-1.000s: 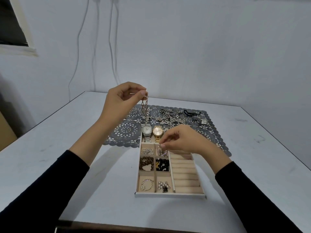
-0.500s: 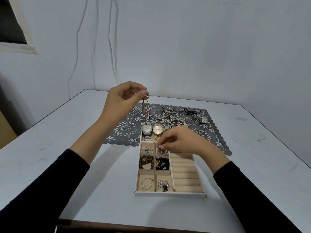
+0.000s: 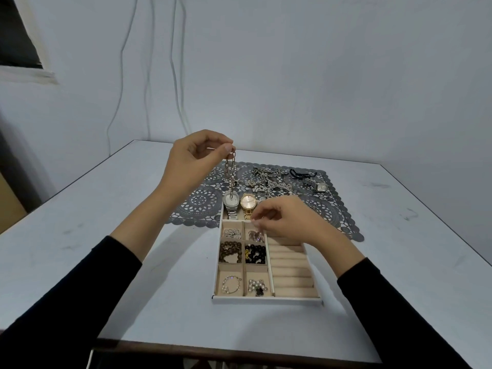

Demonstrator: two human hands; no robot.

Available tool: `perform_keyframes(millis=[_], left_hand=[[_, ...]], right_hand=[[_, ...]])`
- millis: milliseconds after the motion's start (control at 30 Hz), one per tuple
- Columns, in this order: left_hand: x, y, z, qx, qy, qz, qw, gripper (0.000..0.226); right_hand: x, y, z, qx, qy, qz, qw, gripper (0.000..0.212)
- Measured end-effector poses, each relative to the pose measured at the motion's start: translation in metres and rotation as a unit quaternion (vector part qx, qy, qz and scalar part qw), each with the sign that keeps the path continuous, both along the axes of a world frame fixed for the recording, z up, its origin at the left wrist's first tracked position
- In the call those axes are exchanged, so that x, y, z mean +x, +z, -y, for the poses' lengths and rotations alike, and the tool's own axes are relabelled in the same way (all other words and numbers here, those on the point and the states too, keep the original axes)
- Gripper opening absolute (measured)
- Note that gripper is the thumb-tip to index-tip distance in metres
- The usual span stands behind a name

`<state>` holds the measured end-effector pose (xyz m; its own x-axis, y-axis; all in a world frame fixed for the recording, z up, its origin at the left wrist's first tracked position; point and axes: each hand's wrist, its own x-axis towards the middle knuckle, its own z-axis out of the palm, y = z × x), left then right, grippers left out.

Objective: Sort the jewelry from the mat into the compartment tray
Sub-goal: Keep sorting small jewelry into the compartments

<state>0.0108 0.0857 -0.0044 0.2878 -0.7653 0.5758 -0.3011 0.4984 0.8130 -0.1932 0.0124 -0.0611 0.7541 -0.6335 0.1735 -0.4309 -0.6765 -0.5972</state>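
Left hand (image 3: pixel 191 161) dangles chain (image 3: pixel 231 173) over tray (image 3: pixel 266 300) far edge

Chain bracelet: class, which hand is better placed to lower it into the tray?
Left. The left hand pinches the chain bracelet above the watches; the right hand hovers over a compartment.

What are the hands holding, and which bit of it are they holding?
The left hand pinches a link chain by its top end, so it dangles. The right hand is curled over the tray; whether it holds anything is unclear.
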Motion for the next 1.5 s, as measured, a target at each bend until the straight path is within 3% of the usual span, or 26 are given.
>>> perform_keyframes(millis=[300,533,700,1500], left_hand=[[-0.006,-0.001,-0.011,-0.002,-0.014,0.007,1.0,0.007],[-0.013,-0.006,-0.019,-0.001,-0.017,0.011,1.0,0.007],[-0.02,-0.011,-0.025,0.001,-0.022,0.01,1.0,0.007],[-0.014,-0.057,-0.032,0.054,-0.024,-0.008,0.998,0.009]], right_hand=[[-0.033,-0.009,-0.003,0.068,-0.101,0.178,0.976,0.016],[-0.065,-0.042,0.005,-0.071,-0.203,0.069,0.974,0.034],[-0.081,-0.053,0.007,-0.096,-0.207,-0.012,0.974,0.027],[-0.085,-0.057,0.009,-0.117,-0.207,-0.018,0.971,0.029]])
